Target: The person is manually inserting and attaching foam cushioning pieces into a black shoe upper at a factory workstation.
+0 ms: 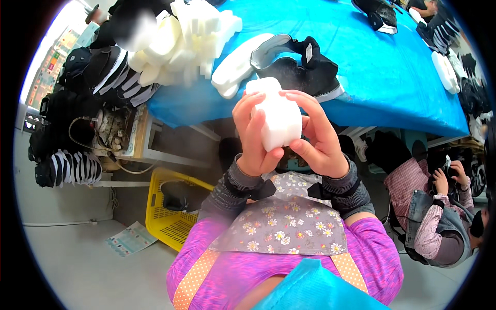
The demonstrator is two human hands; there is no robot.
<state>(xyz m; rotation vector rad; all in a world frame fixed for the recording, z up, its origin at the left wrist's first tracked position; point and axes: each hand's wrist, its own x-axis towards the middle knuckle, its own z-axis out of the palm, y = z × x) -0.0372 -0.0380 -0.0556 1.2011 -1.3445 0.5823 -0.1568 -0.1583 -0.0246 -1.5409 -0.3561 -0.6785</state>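
Between both hands, above the near edge of the blue-covered table, is a white foam piece with rounded edges. My left hand grips its left side, with fingers curled over the top and the thumb low. On the other side my right hand holds it by the fingertips and thumb. Just beyond my hands, a black padded piece with a grey lining, a loop and a pale toothed edge lies on the table. Next to it on the left rests a long white foam piece.
A heap of white foam pieces covers the table's far left, beside stacked black padded pieces. A yellow basket stands on the floor at left. At right sits a co-worker. The blue table cover extends rightward.
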